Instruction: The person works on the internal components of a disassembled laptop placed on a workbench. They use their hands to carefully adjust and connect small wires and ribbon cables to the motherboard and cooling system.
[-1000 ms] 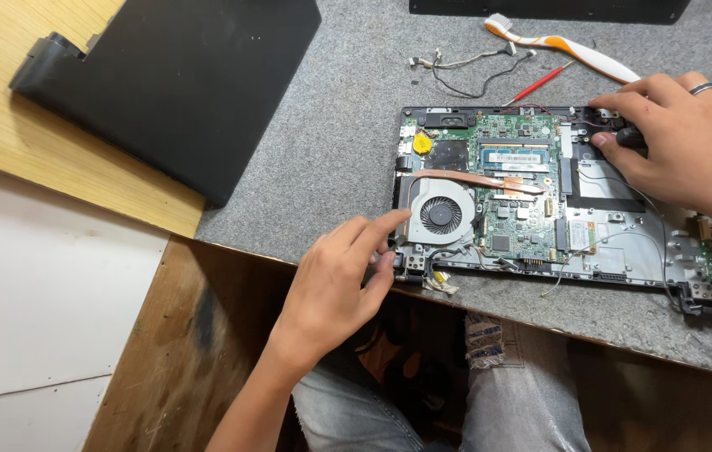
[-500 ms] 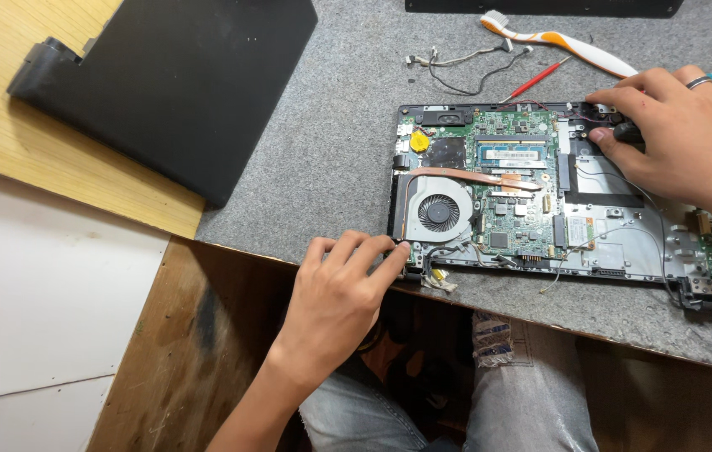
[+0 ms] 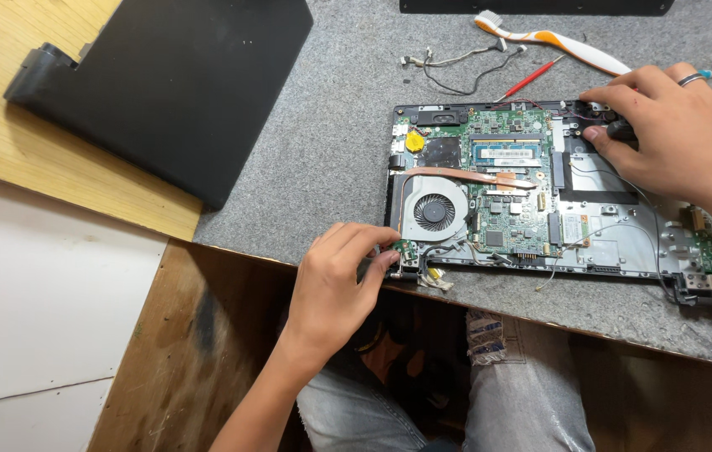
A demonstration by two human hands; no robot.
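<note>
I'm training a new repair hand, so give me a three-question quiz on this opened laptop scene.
1. True or false: the left hand grips the near left corner of the opened laptop.
2. Which sits nearest the round fan? A. copper heat pipe B. red-handled tool C. black cover panel
3. Where is the right hand working?

Key: 1 true. 2 A. 3 At the laptop's far right corner, fingertips on a dark part there; whether it holds a tool cannot be told.
</note>
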